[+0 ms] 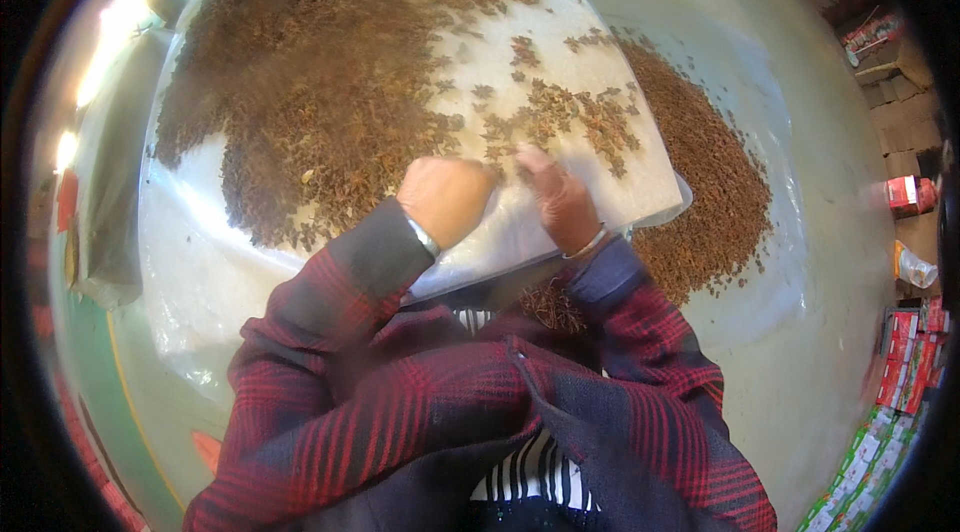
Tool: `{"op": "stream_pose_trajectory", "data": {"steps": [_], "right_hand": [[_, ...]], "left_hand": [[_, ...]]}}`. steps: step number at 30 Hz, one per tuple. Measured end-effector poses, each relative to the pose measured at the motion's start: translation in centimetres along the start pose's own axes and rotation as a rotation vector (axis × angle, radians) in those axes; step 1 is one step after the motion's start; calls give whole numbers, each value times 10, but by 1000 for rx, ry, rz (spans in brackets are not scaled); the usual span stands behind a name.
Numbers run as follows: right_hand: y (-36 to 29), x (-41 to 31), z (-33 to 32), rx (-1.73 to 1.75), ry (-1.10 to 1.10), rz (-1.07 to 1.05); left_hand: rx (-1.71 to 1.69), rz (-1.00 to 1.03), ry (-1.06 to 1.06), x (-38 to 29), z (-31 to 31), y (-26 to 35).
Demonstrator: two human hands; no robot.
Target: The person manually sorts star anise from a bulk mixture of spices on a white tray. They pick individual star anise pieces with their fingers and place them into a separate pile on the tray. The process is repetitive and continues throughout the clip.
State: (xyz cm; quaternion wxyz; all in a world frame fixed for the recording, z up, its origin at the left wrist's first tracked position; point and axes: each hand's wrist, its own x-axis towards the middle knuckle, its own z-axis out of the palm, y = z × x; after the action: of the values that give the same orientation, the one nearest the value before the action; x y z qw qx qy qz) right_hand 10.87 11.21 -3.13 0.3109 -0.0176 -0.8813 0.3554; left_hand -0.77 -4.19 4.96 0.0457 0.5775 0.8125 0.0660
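A white sheet-covered work surface (pixel 630 187) slopes before me, with a large heap of dried star anise (pixel 300 82) over its left and far parts. Loose star anise pieces (pixel 555 112) lie scattered to the right of that heap. My left hand (pixel 446 198) is at the heap's near right edge, back up and fingers curled down; its fingertips are hidden. My right hand (pixel 559 198) is beside it, touching or just above the near edge of the scattered pieces. Its fingers are bent and blurred, so whether it holds a piece is unclear.
On the floor at right, a second heap of star anise (pixel 697 179) rests on clear plastic sheeting (pixel 780 247). A dark clump of stems (pixel 553 305) lies below the surface's near edge. Red and green cartons (pixel 900 359) line the far right; a long wrapped bundle (pixel 120 172) is at left.
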Motion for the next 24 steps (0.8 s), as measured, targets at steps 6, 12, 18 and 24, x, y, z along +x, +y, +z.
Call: {"op": "stream_pose_trajectory", "data": {"steps": [6, 12, 18, 24], "right_hand": [[40, 21, -33, -217, -50, 421], [24, -19, -40, -425, -206, 29], [47, -17, -26, -570, -209, -102], [58, 12, -29, -334, 161, 177]], "left_hand": [[76, 212, -317, 1, 8, -19], [110, -309, -182, 69, 36, -83], [-397, -29, -71, 123, 54, -82], [-555, -285, 95, 90, 42, -95]]}}
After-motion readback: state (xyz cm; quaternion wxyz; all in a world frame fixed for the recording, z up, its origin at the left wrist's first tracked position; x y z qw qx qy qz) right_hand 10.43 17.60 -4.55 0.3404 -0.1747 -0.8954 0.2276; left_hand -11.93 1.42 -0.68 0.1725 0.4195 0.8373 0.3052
